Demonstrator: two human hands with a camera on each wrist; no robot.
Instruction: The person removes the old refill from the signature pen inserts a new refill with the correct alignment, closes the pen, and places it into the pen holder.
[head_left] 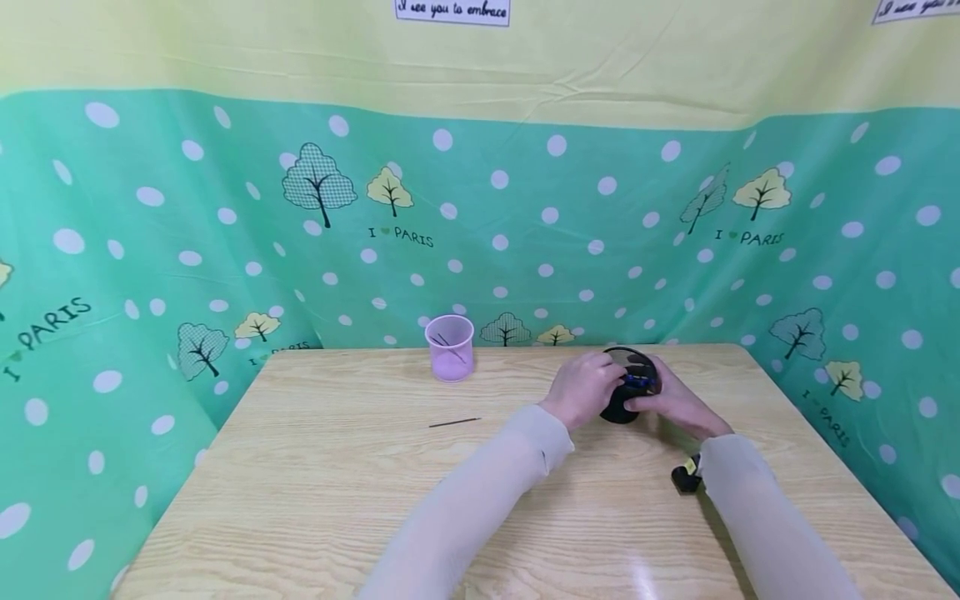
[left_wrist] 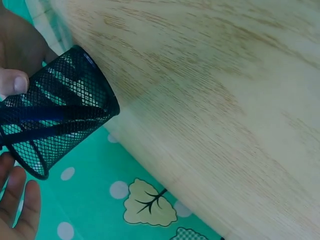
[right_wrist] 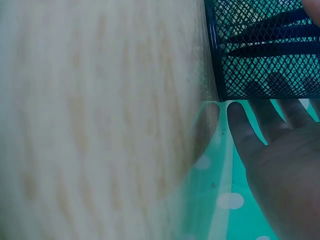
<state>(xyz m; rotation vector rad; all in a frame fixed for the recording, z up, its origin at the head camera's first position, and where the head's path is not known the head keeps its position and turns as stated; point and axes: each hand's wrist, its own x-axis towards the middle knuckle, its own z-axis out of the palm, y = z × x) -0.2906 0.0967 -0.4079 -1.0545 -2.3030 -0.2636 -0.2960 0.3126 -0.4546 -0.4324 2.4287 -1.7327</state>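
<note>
A black mesh pen holder is at the right back of the table, tilted, with several dark pens inside and some blue on them. My right hand grips its side, the thumb on the near face and long fingers behind the mesh. At the rim is my left hand, its fingers bent over the pens' upper ends. Loosely bent fingers of that hand show in the left wrist view; its thumb and fingertip contact are hidden, so I cannot tell whether it pinches a pen.
A lilac cup with thin dark sticks stands at the back edge. One thin dark stick lies mid-table. By the right sleeve is a small black object with a yellow part. A green dotted curtain hangs behind the table.
</note>
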